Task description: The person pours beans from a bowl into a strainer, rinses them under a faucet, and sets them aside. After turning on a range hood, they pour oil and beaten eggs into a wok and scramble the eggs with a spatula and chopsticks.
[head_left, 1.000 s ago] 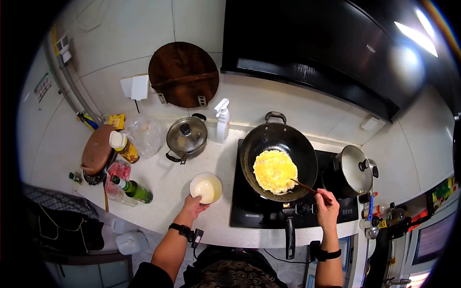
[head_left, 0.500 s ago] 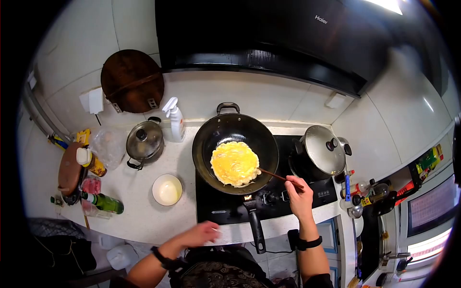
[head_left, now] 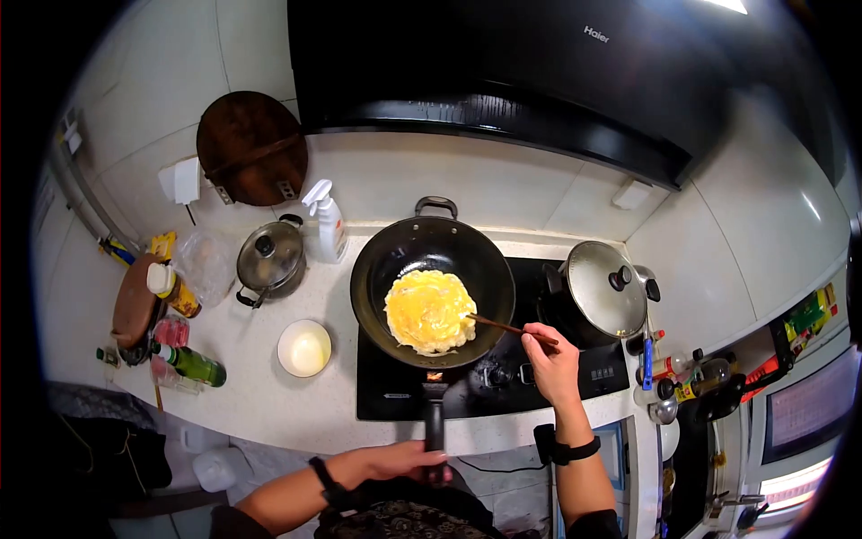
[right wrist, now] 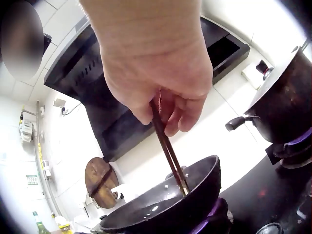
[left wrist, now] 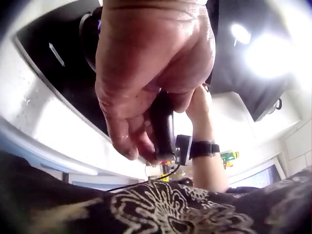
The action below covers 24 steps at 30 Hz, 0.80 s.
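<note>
A black wok (head_left: 494,278) sits on the stove with a round yellow egg sheet (head_left: 429,310) in it. The left hand (head_left: 409,459) is around the wok's long handle (head_left: 435,422); in the left wrist view the fingers of that hand (left wrist: 156,73) curl about the handle's end (left wrist: 165,126). Dark chopsticks (head_left: 507,327) are pinched in the right hand (head_left: 552,364), their tips at the egg's right edge. From the right wrist, the right hand (right wrist: 158,78) holds the chopsticks (right wrist: 168,151) pointing down into the wok (right wrist: 161,212).
Left of the wok, a white bowl (head_left: 285,350) stands on the counter (head_left: 269,409). Behind it are a small lidded pot (head_left: 283,260) and a spray bottle (head_left: 330,232). A green bottle (head_left: 202,368) is farther left. A large lidded pot (head_left: 597,287) stands on the stove's right side.
The left hand let go of the white bowl, moved right and now grips the wok's handle. The wok's handle has swung left, and the head view has shifted. The right hand keeps the chopsticks at the egg.
</note>
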Tool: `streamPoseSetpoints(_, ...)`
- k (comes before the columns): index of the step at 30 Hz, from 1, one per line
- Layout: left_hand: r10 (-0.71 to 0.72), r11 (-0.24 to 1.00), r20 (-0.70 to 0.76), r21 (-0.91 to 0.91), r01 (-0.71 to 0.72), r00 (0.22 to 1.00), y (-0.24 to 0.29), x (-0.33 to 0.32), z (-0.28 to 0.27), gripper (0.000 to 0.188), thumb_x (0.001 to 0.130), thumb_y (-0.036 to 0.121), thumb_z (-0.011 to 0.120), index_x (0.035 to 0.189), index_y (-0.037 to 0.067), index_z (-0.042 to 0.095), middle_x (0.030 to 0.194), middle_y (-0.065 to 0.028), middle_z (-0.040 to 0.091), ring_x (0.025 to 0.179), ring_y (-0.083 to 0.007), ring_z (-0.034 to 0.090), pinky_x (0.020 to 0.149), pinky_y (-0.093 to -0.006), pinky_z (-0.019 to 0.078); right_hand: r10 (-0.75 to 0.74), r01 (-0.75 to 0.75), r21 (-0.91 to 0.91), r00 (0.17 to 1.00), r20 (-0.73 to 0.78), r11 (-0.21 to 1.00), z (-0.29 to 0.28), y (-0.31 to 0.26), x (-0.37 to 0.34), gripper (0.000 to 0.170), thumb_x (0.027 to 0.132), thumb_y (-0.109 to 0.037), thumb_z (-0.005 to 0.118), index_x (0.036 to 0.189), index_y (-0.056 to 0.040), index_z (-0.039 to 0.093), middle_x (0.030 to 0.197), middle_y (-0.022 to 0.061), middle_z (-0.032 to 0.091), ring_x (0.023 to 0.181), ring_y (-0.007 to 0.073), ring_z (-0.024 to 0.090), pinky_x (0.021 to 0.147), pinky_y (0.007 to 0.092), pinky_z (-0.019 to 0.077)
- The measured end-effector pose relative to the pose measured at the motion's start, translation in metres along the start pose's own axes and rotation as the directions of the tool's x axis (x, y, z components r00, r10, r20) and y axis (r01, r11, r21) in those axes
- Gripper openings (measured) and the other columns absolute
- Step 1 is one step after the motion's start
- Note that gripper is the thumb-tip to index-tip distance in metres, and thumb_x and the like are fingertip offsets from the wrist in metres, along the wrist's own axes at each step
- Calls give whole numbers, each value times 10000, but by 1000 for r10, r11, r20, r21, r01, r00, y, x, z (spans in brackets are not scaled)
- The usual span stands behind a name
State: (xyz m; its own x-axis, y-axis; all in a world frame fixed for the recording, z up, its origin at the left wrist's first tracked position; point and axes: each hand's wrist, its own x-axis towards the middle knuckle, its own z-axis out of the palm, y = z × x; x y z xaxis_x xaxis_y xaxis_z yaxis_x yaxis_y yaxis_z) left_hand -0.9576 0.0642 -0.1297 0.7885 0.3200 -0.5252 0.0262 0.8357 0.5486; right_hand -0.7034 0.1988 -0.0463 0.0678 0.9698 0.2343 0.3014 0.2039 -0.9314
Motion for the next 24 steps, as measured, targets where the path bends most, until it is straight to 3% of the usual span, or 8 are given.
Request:
streamPoseSetpoints(3,8,1000,-186,-28,-13,983,2,-51,1,290,986,328,534,1046,55,609,908,-45,660,810,-139,625,724,-281,491,-9,17,-82,995,100,997,-11,-2,6,127,863,-31,684,980,17,685,826,53,691,717,92,633,672,221,501)
streamPoseSetpoints(6,169,982,-495,16,-186,852,-8,-82,7,225,982,263,538,1032,44,544,792,-42,600,693,-128,584,619,-262,469,-6,48,-165,970,244,985,-18,-17,2,124,856,-36,694,967,17,685,825,66,700,721,90,641,678,230,513)
streamPoseSetpoints(9,227,972,-612,98,-213,758,-15,-99,0,244,970,250,567,1089,42,519,742,-5,535,620,-92,503,555,-245,460,17,72,-201,912,409,977,-16,-31,-5,129,858,-48,695,967,20,683,843,74,704,728,106,653,690,247,526)
streamPoseSetpoints(10,243,968,-606,106,-227,757,-16,-101,-1,246,968,254,572,1082,42,520,737,-4,534,616,-87,498,546,-239,450,-53,168,-215,889,455,962,-11,-30,-5,133,854,-46,693,972,15,682,854,101,703,722,155,674,684,257,529)
streamPoseSetpoints(12,278,959,-594,128,-253,755,-13,-105,-2,250,964,262,581,1068,42,523,728,-2,533,607,-76,488,530,-226,430,-103,243,-234,867,487,941,6,-23,1,137,850,-47,702,973,10,688,853,102,708,737,148,677,689,257,528)
streamPoseSetpoints(15,278,959,-607,134,-249,745,-12,-106,0,268,959,277,588,1054,35,523,727,-3,535,609,-78,497,538,-229,440,-123,244,-242,897,425,939,34,-7,20,157,861,-93,682,986,1,681,898,153,695,768,270,693,712,297,534)
streamPoseSetpoints(19,282,959,-606,153,-239,744,-13,-106,-1,278,960,285,586,1050,29,523,720,-5,535,596,-82,499,539,-236,445,-132,249,-310,926,354,917,39,3,45,179,864,-107,673,1013,-7,685,934,172,699,831,291,700,742,314,537)
streamPoseSetpoints(24,286,958,-571,186,-218,769,-8,-109,-2,273,964,297,578,1009,37,508,700,-6,535,576,-86,499,537,-244,448,-54,85,-274,991,119,958,10,7,42,177,876,-100,670,1014,7,696,845,99,723,772,111,673,720,249,523)
